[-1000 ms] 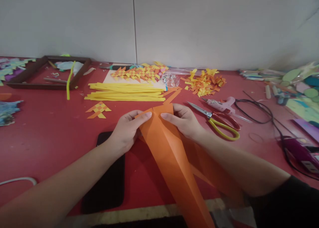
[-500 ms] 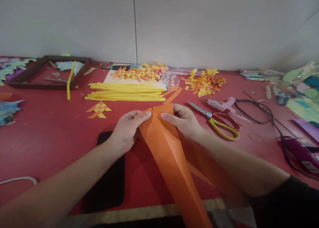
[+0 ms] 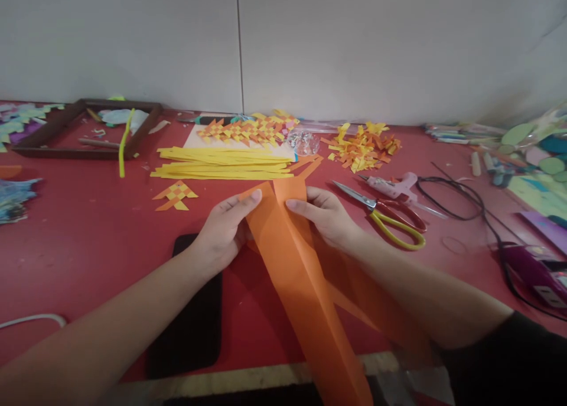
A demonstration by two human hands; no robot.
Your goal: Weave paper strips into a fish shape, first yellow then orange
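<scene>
My left hand [image 3: 228, 226] pinches the upper left edge of a sheet of orange paper [image 3: 301, 276], thumb on top. My right hand [image 3: 330, 217] grips the paper's upper right part, its thumb near the middle. From the top edge a split runs down between my thumbs, and the long sheet hangs toward me past the table's front edge. More orange paper lies under my right forearm. Beyond my hands are yellow paper strips [image 3: 225, 163] and a small woven orange and yellow fish [image 3: 177, 195].
Scissors [image 3: 376, 208] and a pink glue gun [image 3: 398, 186] lie on the right, near a black cable. A black phone [image 3: 190, 329] sits under my left forearm. Paper scraps [image 3: 365, 146] and a brown frame [image 3: 75, 153] are farther back.
The split at the paper's top edge has become wider and longer. My left thumb has shifted slightly left and up.
</scene>
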